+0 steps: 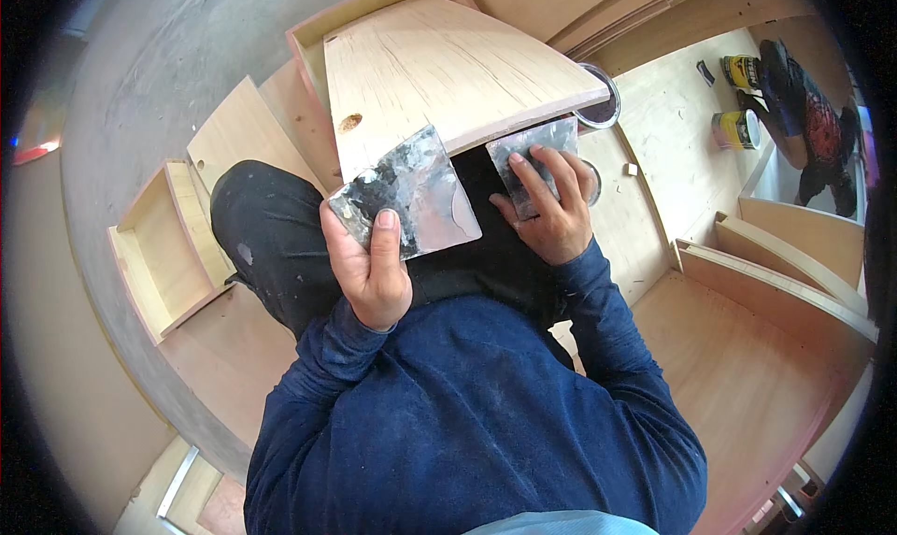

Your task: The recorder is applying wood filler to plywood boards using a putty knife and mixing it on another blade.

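My left hand (pixel 374 273) is closed on a flat, square scraper plate (pixel 430 185), smeared black, white and grey, with the thumb lying across its face. My right hand (pixel 561 215) grips a second flat scraper plate (pixel 556 135), greyish and stained, with fingers spread over its upper side. Both plates are held above my lap, apart from each other. Just beyond them lies a pale wooden panel (pixel 458 63) with a dark knot near its left edge. The left plate overlaps the panel's near edge in view; whether they touch I cannot tell.
Round metal can rims (pixel 614 103) show beside the panel's right end. Two yellow-and-black cans (pixel 733 130) lie farther right, by a dark red-patterned shape (pixel 815 114). A small wood block (pixel 632 170) is nearby. Wooden drawer boxes (pixel 120 245) stand left; a cabinet frame (pixel 747 320) lies right.
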{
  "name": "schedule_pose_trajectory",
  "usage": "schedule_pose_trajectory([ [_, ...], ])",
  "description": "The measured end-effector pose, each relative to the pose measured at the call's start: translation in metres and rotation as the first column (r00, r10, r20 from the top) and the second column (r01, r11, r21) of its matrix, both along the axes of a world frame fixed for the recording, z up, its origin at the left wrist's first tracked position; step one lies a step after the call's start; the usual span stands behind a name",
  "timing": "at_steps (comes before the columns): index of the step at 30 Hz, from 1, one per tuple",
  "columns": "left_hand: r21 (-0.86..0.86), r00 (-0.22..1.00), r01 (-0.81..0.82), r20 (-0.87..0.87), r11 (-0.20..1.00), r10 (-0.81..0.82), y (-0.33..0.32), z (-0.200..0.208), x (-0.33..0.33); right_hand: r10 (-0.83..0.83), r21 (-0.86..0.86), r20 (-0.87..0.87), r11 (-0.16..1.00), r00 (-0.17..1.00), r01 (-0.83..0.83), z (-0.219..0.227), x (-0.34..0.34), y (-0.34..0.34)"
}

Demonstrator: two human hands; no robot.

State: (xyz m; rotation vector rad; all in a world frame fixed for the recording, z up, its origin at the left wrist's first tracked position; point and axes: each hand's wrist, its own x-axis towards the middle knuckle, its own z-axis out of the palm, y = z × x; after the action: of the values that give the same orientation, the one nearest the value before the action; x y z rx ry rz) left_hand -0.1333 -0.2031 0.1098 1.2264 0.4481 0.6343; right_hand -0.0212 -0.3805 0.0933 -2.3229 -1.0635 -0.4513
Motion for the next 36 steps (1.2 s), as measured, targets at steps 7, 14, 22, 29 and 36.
schedule_pose_trajectory([
  [7,-0.052,1.000,0.005,0.027,0.999,-0.004,0.002,-0.003,-0.001,-0.029,0.030,0.003,0.999,1.000,0.029,-0.013,0.004,0.000],
  [14,-0.061,0.999,-0.023,0.041,0.998,0.025,0.003,-0.004,-0.001,0.000,0.032,0.022,0.999,1.000,0.000,-0.005,0.002,-0.001],
  [22,-0.056,0.999,-0.008,0.033,0.998,0.010,0.005,-0.003,-0.001,-0.042,-0.053,0.019,0.998,0.999,0.043,-0.008,-0.002,-0.002],
  [29,-0.055,1.000,-0.018,0.018,0.998,0.019,0.006,-0.001,-0.002,-0.046,-0.059,0.004,0.997,0.999,0.046,-0.011,-0.002,0.003],
  [36,-0.074,0.999,-0.011,-0.032,0.997,0.008,0.009,0.000,-0.006,0.005,0.020,-0.018,1.000,1.000,-0.005,-0.010,-0.006,0.005],
])
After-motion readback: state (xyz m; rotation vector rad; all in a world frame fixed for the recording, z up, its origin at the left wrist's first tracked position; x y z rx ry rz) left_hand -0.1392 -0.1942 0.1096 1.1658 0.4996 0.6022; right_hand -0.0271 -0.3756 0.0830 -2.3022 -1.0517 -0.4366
